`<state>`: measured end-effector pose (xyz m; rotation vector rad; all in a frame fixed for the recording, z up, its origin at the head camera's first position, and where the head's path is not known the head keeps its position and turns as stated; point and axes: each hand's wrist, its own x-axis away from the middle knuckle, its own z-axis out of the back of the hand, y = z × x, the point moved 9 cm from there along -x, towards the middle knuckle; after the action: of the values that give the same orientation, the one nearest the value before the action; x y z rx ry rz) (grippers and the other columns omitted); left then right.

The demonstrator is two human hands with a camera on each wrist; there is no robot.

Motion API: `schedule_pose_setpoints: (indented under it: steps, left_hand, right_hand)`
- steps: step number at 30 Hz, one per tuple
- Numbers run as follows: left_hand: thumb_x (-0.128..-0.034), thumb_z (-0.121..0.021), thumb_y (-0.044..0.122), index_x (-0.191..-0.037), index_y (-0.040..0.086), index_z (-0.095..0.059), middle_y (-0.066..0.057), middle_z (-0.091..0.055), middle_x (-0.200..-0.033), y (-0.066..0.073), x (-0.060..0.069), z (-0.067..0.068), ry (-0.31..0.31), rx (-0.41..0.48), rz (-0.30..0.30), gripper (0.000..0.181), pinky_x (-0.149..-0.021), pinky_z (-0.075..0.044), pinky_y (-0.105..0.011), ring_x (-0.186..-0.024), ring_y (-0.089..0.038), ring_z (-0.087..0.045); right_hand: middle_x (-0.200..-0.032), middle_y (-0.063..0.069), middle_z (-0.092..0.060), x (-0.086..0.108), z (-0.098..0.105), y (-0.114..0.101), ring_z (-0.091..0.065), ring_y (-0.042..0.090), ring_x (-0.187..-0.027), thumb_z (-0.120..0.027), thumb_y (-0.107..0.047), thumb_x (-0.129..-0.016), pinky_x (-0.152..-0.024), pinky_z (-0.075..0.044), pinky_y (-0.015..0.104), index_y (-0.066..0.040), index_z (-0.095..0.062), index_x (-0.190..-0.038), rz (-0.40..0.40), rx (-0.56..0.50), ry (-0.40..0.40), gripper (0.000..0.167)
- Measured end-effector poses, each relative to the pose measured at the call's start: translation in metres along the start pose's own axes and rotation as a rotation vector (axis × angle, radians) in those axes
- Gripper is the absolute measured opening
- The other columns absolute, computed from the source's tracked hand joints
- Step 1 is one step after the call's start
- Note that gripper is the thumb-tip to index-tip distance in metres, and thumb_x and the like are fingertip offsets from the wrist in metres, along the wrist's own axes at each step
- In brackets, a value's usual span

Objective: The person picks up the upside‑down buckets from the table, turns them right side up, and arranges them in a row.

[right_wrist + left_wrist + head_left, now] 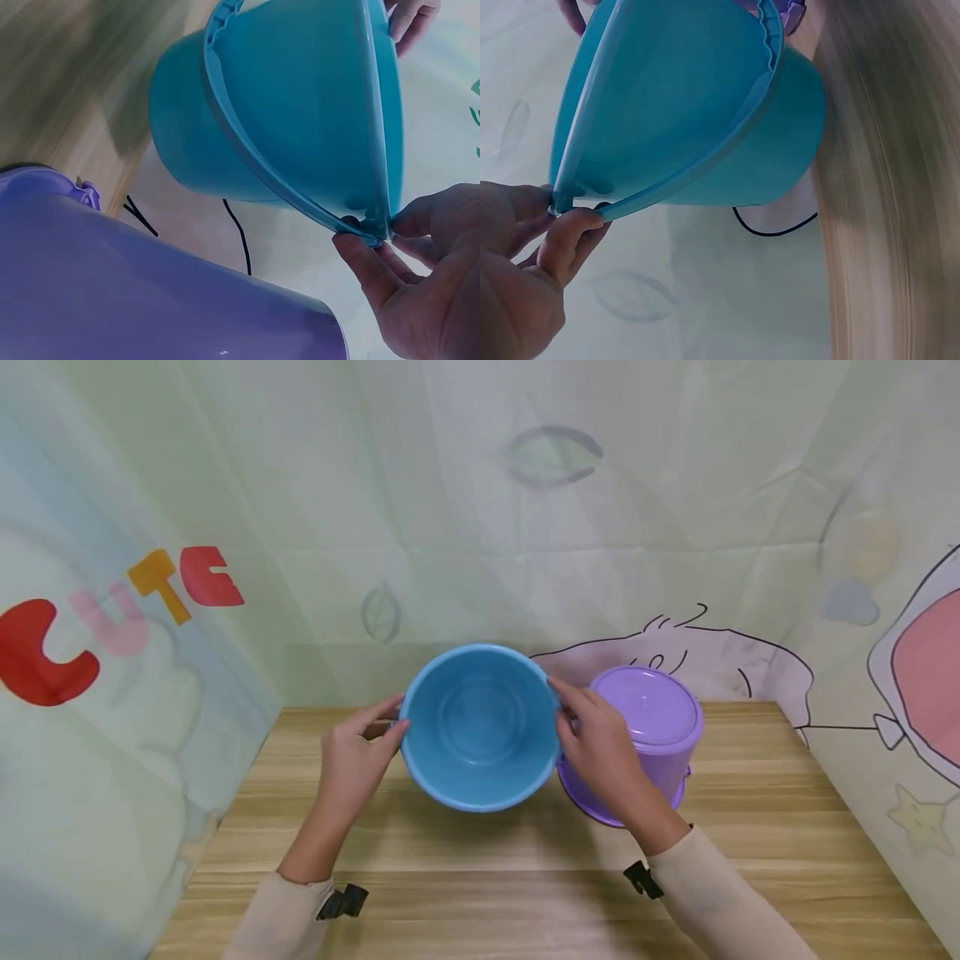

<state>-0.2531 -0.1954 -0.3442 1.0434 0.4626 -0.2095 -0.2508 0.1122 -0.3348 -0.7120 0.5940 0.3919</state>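
Observation:
A blue bucket (480, 727) is held by its rim at both sides, its mouth tilted toward the head camera. The left hand (356, 760) pinches the rim on the left side, and the left wrist view shows that hand (532, 262) at the handle joint of the bucket (667, 97). On the opposite side the right hand (603, 747) pinches the rim; in the right wrist view its fingers and thumb grip where the handle meets the rim. The blue handle (255, 161) hangs along the bucket's outside.
A purple bucket (667, 760) stands upside down on the wooden table (465, 893), right behind the right hand. A printed cloth (300, 485) with letters and drawings hangs behind and at both sides of the table.

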Motion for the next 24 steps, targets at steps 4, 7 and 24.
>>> schedule_pose_setpoints:
  steps: [4, 7, 24]
  left_hand:
    - [-0.093, -0.077, 0.009, -0.128, 0.004, -0.072, -0.019, -0.076, -0.11, -0.005, -0.008, -0.003, -0.045, -0.03, 0.076, 0.035, -0.071, -0.064, -0.029, -0.095, -0.035, -0.078]
    - [-0.0944, -0.075, 0.011, -0.128, 0.004, -0.072, -0.019, -0.075, -0.109, -0.008, -0.013, -0.005, -0.076, -0.047, 0.113, 0.034, -0.07, -0.064, -0.027, -0.094, -0.034, -0.078]
    - [-0.0986, -0.07, 0.016, -0.131, 0.0, -0.069, -0.022, -0.073, -0.111, -0.015, -0.035, -0.01, -0.198, -0.119, 0.233, 0.036, -0.069, -0.064, -0.027, -0.094, -0.032, -0.078]
  right_hand:
    - [-0.112, 0.014, -0.074, -0.008, -0.006, 0.004, -0.072, 0.027, -0.095, -0.064, -0.004, -0.096, -0.077, -0.062, 0.041, -0.007, -0.065, -0.139, -0.023, 0.012, -0.034, 0.043]
    - [-0.114, 0.016, -0.074, -0.014, -0.01, 0.008, -0.073, 0.029, -0.097, -0.064, -0.006, -0.095, -0.077, -0.062, 0.042, -0.006, -0.064, -0.139, -0.06, 0.021, -0.079, 0.044]
    - [-0.122, 0.019, -0.071, -0.031, -0.024, 0.011, -0.069, 0.033, -0.109, -0.065, -0.011, -0.095, -0.091, -0.059, 0.047, 0.0, -0.06, -0.141, -0.197, 0.066, -0.244, 0.047]
